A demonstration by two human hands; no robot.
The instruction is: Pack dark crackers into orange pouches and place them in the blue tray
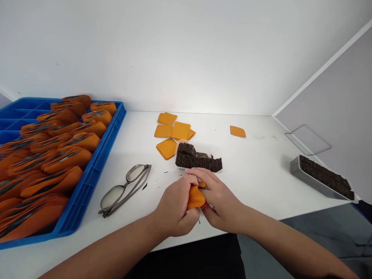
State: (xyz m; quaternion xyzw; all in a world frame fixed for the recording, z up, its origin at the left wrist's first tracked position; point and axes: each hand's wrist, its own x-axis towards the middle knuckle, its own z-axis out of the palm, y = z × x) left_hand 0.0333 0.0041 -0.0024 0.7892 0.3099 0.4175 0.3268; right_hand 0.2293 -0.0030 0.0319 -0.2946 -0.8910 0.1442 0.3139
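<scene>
My left hand (177, 209) is closed around an orange paper piece (195, 197), which looks bent or folded. Against it from the other side lies my right hand (219, 197), its fingers curled over the paper's edge. Something dark shows at the paper's upper right, and a small red bit sits below; neither can be made out. Just beyond my fingers stands a clear plastic tray (176, 155) with rows of thin, dark brown slabs (200, 162). Loose orange pieces (180, 130) lie scattered behind that tray.
On the left, a blue divided crate (95, 170) holds many bundles of orange pieces (69, 159). Eyeglasses (124, 190) rest beside it. One orange piece (237, 131) lies apart at the back. At right stand another tray of dark material (322, 176) and a wire frame (308, 139).
</scene>
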